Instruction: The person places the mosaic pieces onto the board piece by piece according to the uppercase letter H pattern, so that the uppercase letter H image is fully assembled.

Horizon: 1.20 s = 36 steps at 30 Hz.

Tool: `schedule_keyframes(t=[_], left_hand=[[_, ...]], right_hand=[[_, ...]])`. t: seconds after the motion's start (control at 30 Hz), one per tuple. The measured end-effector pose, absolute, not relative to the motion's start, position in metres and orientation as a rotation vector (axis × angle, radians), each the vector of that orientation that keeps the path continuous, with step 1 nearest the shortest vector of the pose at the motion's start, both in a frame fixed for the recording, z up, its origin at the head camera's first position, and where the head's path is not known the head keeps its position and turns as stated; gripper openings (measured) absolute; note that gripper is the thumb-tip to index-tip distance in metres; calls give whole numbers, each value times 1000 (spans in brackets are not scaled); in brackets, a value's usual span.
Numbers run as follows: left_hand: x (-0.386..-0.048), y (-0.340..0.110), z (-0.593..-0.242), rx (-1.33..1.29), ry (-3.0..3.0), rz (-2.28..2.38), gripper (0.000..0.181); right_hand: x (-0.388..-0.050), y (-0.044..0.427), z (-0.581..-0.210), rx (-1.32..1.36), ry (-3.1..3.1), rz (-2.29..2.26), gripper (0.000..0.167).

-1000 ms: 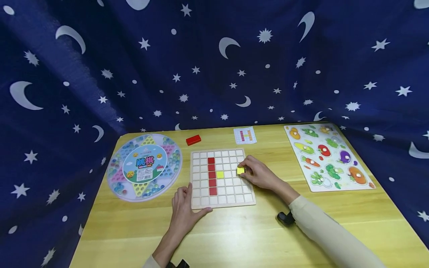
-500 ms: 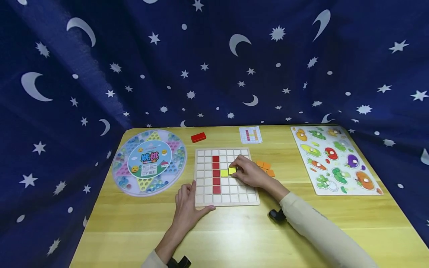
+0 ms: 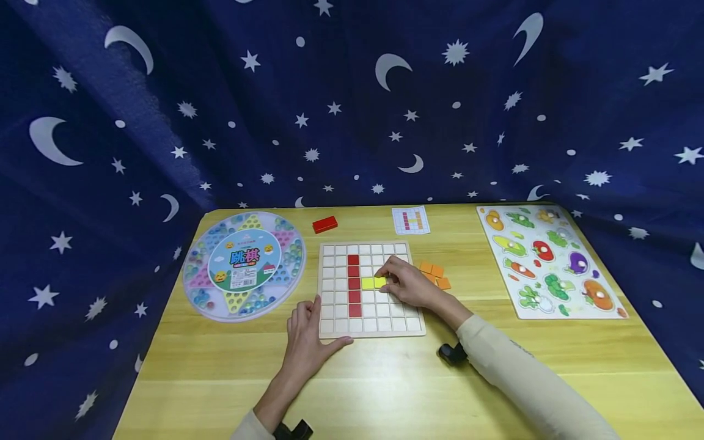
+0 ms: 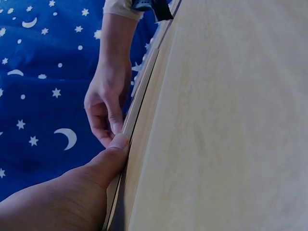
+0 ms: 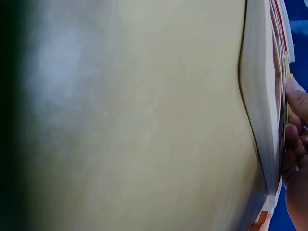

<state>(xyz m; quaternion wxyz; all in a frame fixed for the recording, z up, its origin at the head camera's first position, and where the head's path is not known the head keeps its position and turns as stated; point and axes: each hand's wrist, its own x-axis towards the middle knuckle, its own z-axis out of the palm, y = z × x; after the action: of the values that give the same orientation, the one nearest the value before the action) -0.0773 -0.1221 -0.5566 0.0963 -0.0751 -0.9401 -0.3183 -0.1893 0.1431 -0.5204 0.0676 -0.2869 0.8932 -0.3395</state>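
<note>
A wooden grid board [image 3: 335, 328] lies on the table, with a column of red square tiles [image 3: 354, 283] in its cells. Right of the column's middle tile sits a yellow tile [image 3: 367, 283]. My right hand [image 3: 411, 285] pinches a second yellow tile [image 3: 379, 282] at the adjoining cell; whether it lies fully flat is hard to tell. At the board's near left corner rests my left hand [image 3: 304, 341], its index finger along the left side and its thumb along the front edge. The left wrist view shows that thumb [image 4: 113, 156] touching the board's edge.
Several orange tiles [image 3: 431, 269] lie right of the board. Behind it are a red block or stack [image 3: 325, 225] and a pattern card [image 3: 410, 220]. A round marble game [image 3: 244, 266] is at left, a vegetable puzzle [image 3: 550, 263] at right.
My right hand has carried the second yellow tile leftward from the board's right side to beside the first and lowered it slightly. The orange tiles have come into view. The left hand stays at the corner.
</note>
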Motion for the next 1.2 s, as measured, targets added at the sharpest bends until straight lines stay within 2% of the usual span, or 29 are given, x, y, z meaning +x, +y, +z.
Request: schedule_keyframes(t=[1.2], left_hand=[[-76, -123, -557, -216, -2799, -934, 112]], right_hand=[[-193, 148, -523, -820, 2556, -1132, 27]])
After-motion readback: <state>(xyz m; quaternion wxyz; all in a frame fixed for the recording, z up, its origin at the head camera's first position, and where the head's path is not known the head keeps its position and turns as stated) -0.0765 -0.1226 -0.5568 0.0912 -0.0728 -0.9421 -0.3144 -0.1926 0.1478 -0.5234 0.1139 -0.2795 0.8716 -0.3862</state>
